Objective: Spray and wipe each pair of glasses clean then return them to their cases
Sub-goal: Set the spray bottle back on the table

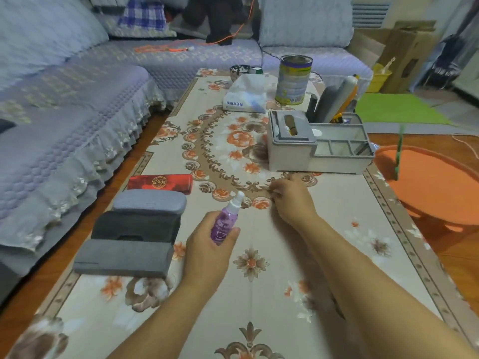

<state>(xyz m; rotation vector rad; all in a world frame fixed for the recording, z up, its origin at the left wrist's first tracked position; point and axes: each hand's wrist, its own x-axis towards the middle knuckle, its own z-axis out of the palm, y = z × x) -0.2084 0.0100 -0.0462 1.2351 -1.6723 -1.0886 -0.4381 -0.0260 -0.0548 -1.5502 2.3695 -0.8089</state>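
Observation:
My left hand grips a small purple spray bottle with a white nozzle, held upright above the middle of the table. My right hand rests on the floral tablecloth just right of the bottle, fingers curled downward. Whether they pinch anything is hidden. Several shut glasses cases lie in a row along the left edge: a red one, a blue-grey one, a black one and a grey one. No glasses are in view.
A grey desk organiser stands on the right side of the table. Behind it are a tissue pack, a tall tin and a bowl. A purple sofa runs along the left; an orange stool is at right.

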